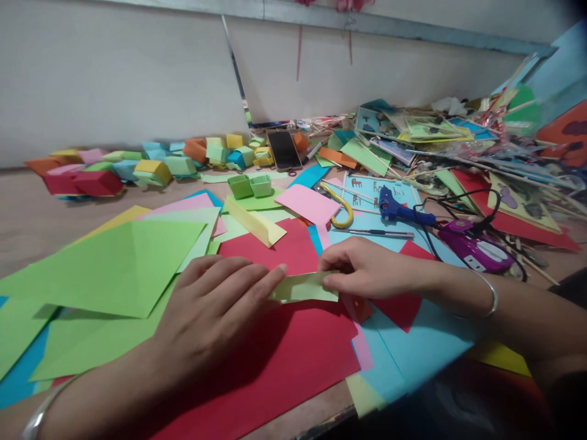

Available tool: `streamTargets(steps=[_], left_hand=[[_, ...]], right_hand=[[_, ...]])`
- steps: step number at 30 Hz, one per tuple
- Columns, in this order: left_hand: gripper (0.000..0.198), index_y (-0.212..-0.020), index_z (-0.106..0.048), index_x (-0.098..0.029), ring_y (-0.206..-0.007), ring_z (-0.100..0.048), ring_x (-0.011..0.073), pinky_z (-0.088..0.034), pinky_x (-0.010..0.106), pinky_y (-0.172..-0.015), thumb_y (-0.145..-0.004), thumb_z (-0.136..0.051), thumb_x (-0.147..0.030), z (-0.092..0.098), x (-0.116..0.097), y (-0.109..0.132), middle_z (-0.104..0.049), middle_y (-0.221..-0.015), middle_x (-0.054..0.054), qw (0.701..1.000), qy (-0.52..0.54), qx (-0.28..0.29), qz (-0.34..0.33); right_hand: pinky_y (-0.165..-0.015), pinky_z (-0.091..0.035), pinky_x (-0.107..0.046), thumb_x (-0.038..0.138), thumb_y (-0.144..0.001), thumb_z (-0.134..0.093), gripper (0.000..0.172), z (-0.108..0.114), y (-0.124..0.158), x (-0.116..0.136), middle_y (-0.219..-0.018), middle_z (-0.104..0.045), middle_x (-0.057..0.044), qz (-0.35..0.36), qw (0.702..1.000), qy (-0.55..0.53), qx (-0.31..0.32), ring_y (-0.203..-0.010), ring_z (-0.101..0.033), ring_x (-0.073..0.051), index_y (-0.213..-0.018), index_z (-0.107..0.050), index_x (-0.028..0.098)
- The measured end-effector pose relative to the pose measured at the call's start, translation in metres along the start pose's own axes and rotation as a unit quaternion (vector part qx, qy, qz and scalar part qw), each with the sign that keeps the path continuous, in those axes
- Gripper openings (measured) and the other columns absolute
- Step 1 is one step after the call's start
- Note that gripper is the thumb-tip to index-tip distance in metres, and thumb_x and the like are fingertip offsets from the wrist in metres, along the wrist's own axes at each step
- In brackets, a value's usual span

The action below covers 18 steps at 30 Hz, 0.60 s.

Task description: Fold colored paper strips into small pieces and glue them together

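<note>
A pale green paper strip (300, 288), seemingly folded, lies across red paper in front of me. My right hand (362, 269) pinches its right end between thumb and fingers. Over the strip's left end rests my left hand (220, 305), palm down with fingers stretched out and lying flat; the part of the strip beneath it is hidden. Just beyond the hands is a creased pale yellow paper piece (257, 223). Red sheets (275, 360) are spread under both hands.
Green sheets (123, 263) are layered at left. Folded paper boxes (151, 172) line the back beside a phone (284, 150). Right of centre are a craft knife (373, 233), a yellow-handled tool (346, 211), a blue glue gun (403, 211) and a purple corded device (474, 244). Piled craft scraps (413, 131) fill the far right.
</note>
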<state>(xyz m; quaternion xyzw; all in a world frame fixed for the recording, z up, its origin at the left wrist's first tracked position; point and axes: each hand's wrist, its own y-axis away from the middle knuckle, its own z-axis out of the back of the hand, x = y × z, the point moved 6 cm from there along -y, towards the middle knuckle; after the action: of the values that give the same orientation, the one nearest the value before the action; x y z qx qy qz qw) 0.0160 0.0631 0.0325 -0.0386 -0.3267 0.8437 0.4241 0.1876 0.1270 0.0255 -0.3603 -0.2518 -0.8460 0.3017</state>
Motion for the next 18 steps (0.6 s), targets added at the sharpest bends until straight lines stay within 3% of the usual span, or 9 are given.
streamTargets(steps=[3, 7, 9, 12, 18], left_hand=[[0.032, -0.121, -0.062, -0.015, -0.089, -0.065, 0.0255, -0.041, 0.039, -0.079, -0.094, -0.047, -0.007, 0.002, -0.001, 0.003, -0.075, -0.095, 0.01, 1.0, 0.024, -0.008, -0.008], [0.025, -0.113, -0.064, -0.014, -0.081, -0.064, 0.0239, -0.042, 0.037, -0.072, -0.093, -0.051, -0.008, 0.002, 0.002, 0.004, -0.074, -0.089, 0.009, 0.998, 0.055, -0.019, -0.011], [0.022, -0.109, -0.064, -0.014, -0.078, -0.064, 0.0229, -0.044, 0.036, -0.069, -0.092, -0.052, -0.007, 0.002, 0.004, 0.005, -0.074, -0.089, 0.009, 0.998, 0.06, -0.018, -0.007], [0.019, -0.105, -0.063, -0.013, -0.074, -0.063, 0.0208, -0.048, 0.034, -0.068, -0.09, -0.053, -0.005, 0.002, 0.005, 0.005, -0.073, -0.087, 0.01, 0.998, 0.064, -0.023, 0.005], [0.009, -0.095, -0.063, -0.017, -0.067, -0.065, 0.0151, -0.051, 0.026, -0.063, -0.093, -0.055, -0.013, 0.001, 0.004, -0.001, -0.072, -0.08, 0.004, 0.992, 0.098, -0.02, 0.074]], right_hand=[[-0.052, -0.032, -0.02, 0.007, -0.083, -0.054, 0.018, 0.0, -0.001, -0.001, -0.05, -0.051, 0.007, -0.008, 1.0, -0.016, 0.019, -0.049, -0.047, -0.008, -0.068, -0.058, 0.016], [-0.058, -0.035, -0.021, 0.008, -0.086, -0.056, 0.018, 0.002, -0.001, 0.004, -0.061, -0.058, 0.004, 0.055, 0.998, 0.025, -0.008, -0.058, -0.051, -0.008, -0.07, -0.061, 0.015], [-0.06, -0.035, -0.022, 0.019, -0.089, -0.061, 0.013, -0.001, 0.001, 0.007, -0.068, -0.061, 0.002, 0.092, 0.993, 0.063, -0.028, -0.063, -0.052, -0.01, -0.077, -0.064, 0.015], [-0.06, -0.032, -0.023, 0.038, -0.085, -0.072, 0.025, -0.008, 0.004, 0.01, -0.074, -0.06, -0.001, 0.133, 0.98, 0.138, -0.059, -0.066, -0.05, -0.012, -0.084, -0.065, 0.014], [-0.062, -0.033, -0.024, 0.019, -0.094, -0.055, 0.016, -0.016, 0.006, 0.005, -0.075, -0.061, -0.003, 0.198, 0.946, 0.223, -0.129, -0.071, -0.052, -0.014, -0.082, -0.064, 0.015]])
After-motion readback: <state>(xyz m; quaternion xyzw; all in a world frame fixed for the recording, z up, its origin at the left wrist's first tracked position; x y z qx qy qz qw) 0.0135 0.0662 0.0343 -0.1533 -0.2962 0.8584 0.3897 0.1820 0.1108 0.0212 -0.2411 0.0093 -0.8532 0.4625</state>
